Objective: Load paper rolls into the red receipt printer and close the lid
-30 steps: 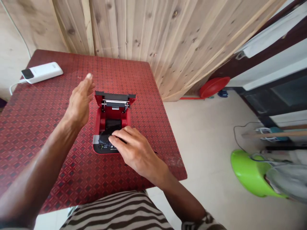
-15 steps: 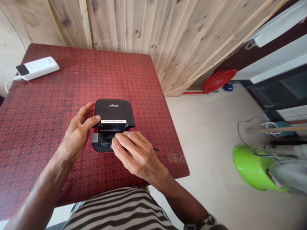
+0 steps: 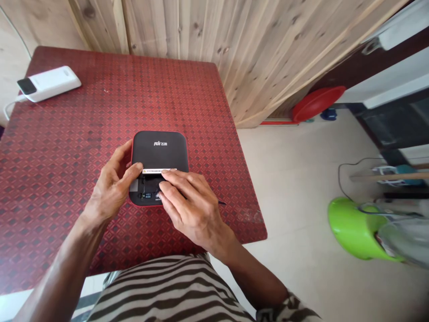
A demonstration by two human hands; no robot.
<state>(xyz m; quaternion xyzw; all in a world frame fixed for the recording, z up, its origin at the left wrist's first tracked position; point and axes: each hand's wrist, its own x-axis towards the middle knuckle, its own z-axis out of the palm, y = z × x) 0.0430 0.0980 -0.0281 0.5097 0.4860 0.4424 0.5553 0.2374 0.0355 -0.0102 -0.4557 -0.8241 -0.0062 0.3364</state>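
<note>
A small black printer [image 3: 161, 156] with red sides lies on the patterned red table, white lettering on its lid. A white warning strip [image 3: 150, 171] runs along the lid's front edge, and below that a dark recess shows. My left hand [image 3: 112, 183] grips the left side, thumb on top and fingers down along the edge. My right hand [image 3: 191, 199] is closed over the front right part, its fingertips at the strip and the recess, its thumb hidden. From behind this hand a thin dark tip [image 3: 221, 203] sticks out; I cannot make out what it belongs to.
A white power bank [image 3: 53, 84] with a cable lies at the table's [image 3: 100, 112] far left. Wooden boards [image 3: 187, 31] stand behind. On the floor to the right are a red basin [image 3: 318, 103] and a green plastic stool or tub [image 3: 355, 230].
The lid was slightly raised and tilted; now it lies flatter against the body. My right fingertips have moved up to the lid's edge. My left hand keeps its grip. The view has shifted slightly.
</note>
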